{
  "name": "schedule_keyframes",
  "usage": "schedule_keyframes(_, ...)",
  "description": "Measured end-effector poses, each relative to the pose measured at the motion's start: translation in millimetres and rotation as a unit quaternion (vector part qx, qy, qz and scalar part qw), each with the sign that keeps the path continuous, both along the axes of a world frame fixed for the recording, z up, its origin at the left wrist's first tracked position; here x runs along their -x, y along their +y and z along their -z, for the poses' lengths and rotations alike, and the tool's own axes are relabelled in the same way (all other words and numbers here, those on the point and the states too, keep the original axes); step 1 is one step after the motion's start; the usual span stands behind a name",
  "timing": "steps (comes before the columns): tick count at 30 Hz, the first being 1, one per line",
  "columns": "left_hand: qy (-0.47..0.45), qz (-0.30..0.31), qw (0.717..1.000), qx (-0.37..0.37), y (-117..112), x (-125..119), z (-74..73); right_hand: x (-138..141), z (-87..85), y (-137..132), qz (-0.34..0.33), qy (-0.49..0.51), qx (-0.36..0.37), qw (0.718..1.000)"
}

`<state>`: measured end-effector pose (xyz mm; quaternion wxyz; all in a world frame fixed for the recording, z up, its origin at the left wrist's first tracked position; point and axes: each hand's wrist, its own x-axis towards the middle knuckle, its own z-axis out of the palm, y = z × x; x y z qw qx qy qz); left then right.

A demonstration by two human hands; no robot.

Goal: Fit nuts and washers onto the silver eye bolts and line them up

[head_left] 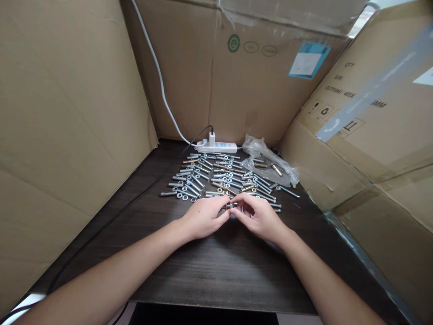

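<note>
My left hand (pixel 203 217) and my right hand (pixel 259 217) meet at the middle of a dark wooden table (pixel 209 266). Both pinch one small metal bolt (pixel 231 206) between their fingertips, the fingers curled round it. Just beyond the hands lie several silver and brass bolts with washers (pixel 216 177), spread in rough rows. The part of the held bolt inside the fingers is hidden.
A white power strip (pixel 216 146) with a plug and a white cable lies at the back. A clear plastic bag (pixel 270 163) with more bolts sits at the back right. Cardboard boxes (pixel 67 126) wall in the table on the left, back and right.
</note>
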<state>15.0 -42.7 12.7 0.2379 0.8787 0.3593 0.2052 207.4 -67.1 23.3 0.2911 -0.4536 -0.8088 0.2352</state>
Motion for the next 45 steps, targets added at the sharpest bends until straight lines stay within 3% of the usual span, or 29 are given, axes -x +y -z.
schedule_keyframes(12, -0.030, 0.016, 0.999, 0.011, -2.4, 0.6, -6.3, 0.0, 1.0, 1.0, 0.012, -0.008, 0.011, 1.000)
schedule_keyframes(22, -0.119, 0.017, 0.992, 0.048, 0.2, -2.0, -4.6, -1.1, 1.9, 3.8, 0.019, 0.057, -0.049, 0.997)
schedule_keyframes(45, -0.053, 0.005, 0.999, -0.001, 0.0, 0.5, -6.2, -1.7, 5.1, 5.0, 0.036, 0.063, -0.033, 0.997)
